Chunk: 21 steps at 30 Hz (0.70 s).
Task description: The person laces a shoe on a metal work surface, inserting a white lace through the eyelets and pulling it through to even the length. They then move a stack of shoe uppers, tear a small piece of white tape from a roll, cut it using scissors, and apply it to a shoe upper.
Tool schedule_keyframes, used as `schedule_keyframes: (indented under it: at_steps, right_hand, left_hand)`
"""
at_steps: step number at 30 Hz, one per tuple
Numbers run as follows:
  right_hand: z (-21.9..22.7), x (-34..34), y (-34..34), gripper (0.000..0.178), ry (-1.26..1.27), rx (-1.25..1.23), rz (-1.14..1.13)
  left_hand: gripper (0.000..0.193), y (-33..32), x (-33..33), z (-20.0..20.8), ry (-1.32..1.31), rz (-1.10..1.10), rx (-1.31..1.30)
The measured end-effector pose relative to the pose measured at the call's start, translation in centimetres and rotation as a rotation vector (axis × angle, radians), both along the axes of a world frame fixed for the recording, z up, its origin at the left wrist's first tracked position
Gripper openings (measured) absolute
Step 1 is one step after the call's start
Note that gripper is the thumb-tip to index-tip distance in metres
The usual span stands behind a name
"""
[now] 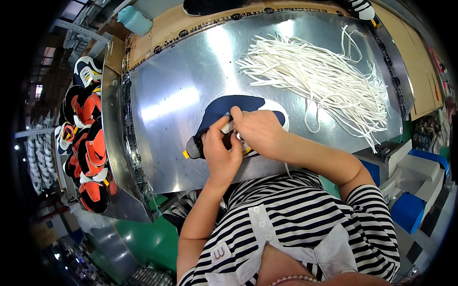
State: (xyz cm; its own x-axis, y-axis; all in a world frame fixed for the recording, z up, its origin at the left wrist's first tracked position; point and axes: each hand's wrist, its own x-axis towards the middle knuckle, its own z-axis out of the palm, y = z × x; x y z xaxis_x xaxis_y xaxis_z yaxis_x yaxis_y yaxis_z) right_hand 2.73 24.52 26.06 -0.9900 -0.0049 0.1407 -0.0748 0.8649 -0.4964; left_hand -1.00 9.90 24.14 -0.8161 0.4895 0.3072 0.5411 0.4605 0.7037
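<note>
Metal table (164,143); left hand (222,151), right hand (262,131) partly hiding navy shoe (231,101).

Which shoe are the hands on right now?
The navy-and-white shoe over the metal tabletop, with the left hand and right hand both on it. The shoes piled at the left lie untouched.

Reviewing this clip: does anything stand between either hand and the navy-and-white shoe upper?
Nothing visible does: the left hand and right hand are both on the shoe upper. The pile of white shoelaces lies off to the upper right, clear of it. The fingers hide part of the upper.
</note>
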Motion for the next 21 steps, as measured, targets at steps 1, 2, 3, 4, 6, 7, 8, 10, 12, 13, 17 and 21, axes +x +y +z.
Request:
schedule_keyframes:
  at_steps: [1, 2, 3, 4, 6, 7, 8, 10, 12, 13, 17, 21]
  right_hand:
    - [0.3, 0.6, 0.7, 0.019, 0.008, 0.033, -0.019]
    - [1.1, 1.3, 1.5, 0.019, -0.012, -0.019, -0.053]
    - [2.2, 2.4, 2.7, 0.019, -0.034, -0.066, -0.098]
    - [2.8, 3.3, 3.5, 0.018, -0.053, -0.117, -0.139]
    - [2.4, 4.4, 4.4, 0.020, -0.102, -0.282, -0.257]
    - [2.1, 4.6, 4.6, 0.020, -0.125, -0.366, -0.314]
    - [1.1, 4.7, 4.5, 0.022, -0.057, -0.327, -0.324]
    - [-1.7, 4.0, 4.1, 0.025, 0.086, -0.255, -0.329]
    - [-2.5, 3.4, 4.5, 0.024, 0.041, -0.321, -0.417]
    - [-2.5, 3.5, 4.8, 0.024, 0.010, -0.370, -0.446]
    - [-1.9, 4.8, 3.9, 0.025, 0.031, -0.323, -0.303]
    - [-2.2, 4.2, 2.5, 0.024, -0.008, -0.498, -0.310]
  left_hand:
    - [0.037, 0.0, -0.3, -0.9, -0.186, 0.013, 0.144]
    - [0.036, -0.3, -0.5, -1.1, -0.363, 0.075, 0.235]
    - [0.035, 0.0, -0.8, -0.7, -0.467, 0.100, 0.303]
    - [0.034, 0.3, -1.0, -0.1, -0.566, 0.128, 0.370]
    - [0.031, 0.5, -1.9, 0.2, -0.572, 0.159, 0.380]
    - [0.029, 0.5, -2.2, 0.5, -0.546, 0.155, 0.320]
    - [0.029, 0.5, -2.4, 0.5, -0.627, 0.136, 0.391]
    - [0.029, 0.4, -2.8, 0.7, -0.776, 0.106, 0.526]
    - [0.036, -0.1, -3.3, 1.2, -0.747, 0.035, 0.411]
    - [0.039, -0.6, -3.3, 2.1, -0.704, 0.005, 0.295]
    - [0.049, -2.2, -0.7, 5.4, 0.016, -0.128, -0.228]
    - [0.036, 0.8, -0.4, 3.2, 0.170, -0.130, -0.371]
